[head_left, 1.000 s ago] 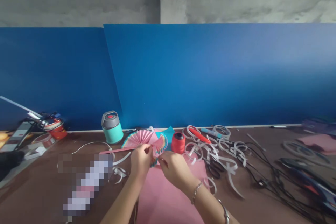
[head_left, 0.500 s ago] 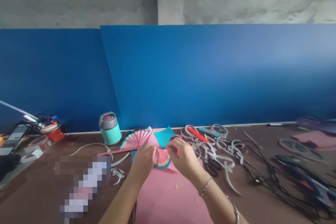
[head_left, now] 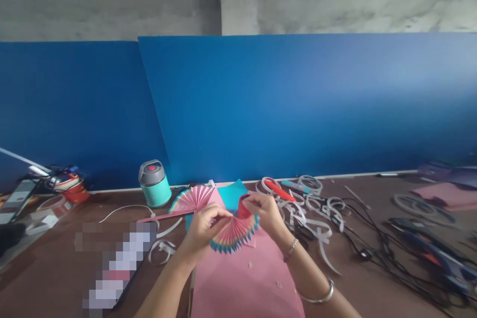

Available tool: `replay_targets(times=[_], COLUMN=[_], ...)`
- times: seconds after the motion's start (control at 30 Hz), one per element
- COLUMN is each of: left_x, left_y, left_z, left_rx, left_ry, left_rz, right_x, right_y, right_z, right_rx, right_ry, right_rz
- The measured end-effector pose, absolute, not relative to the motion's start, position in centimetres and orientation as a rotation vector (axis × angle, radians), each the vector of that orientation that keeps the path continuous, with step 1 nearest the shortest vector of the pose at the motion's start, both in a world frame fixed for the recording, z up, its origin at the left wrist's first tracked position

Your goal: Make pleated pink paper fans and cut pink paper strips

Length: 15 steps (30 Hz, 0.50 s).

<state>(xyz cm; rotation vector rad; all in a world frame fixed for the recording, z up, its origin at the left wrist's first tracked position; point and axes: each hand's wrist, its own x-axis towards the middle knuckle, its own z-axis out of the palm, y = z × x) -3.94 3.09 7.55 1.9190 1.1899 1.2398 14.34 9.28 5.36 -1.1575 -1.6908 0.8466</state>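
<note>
A pleated paper fan (head_left: 234, 234), pink with a cream band and a teal zigzag edge, is spread between my hands above the pink sheet (head_left: 246, 283). My left hand (head_left: 204, 226) is closed, pinching the fan at its left side. My right hand (head_left: 266, 213) is closed on a red curved band (head_left: 243, 207) that looks like tape; it meets the fan's upper right side. Whether the right fingers also grip the fan is hidden. Behind my left hand lies a second open pink fan (head_left: 196, 198), with a teal paper piece (head_left: 233, 194) beside it.
A teal jar with a grey lid (head_left: 155, 186) stands behind on the left. Curled white strips (head_left: 320, 231), a red tool (head_left: 278, 190) and black cables (head_left: 376, 243) lie to the right. A phone-like slab (head_left: 122, 268) lies front left. A blue partition (head_left: 298, 109) closes the back.
The fan between my hands has opened wider, its teal edge now showing toward me. The red band shows more by my right fingers, and my left hand has turned slightly.
</note>
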Motion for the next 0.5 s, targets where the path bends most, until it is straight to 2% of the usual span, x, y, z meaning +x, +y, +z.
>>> replay_targets(times=[0.17,0.27,0.37,0.5], left_x=[-4.4,-5.0,-5.6,-5.6], left_y=[4.5,5.4,5.7,5.4], left_z=[5.6,4.5,3.9,3.5], left_rx=[1.369,1.285,1.579,2.103], left_ry=[1.286,1.478,1.773,2.197], left_rz=[1.533,1.675,1.702,1.382], right_x=[12.8,11.4,10.5,10.4], right_y=[8.4,7.0,5.7,4.8], right_z=[4.2,4.0,4.4,5.2], right_rx=[-1.174,-1.190,-1.139,-1.064], right_ry=[-1.800,-1.887,-2.133,-2.284], right_rz=[0.874,0.836,0.625,0.378])
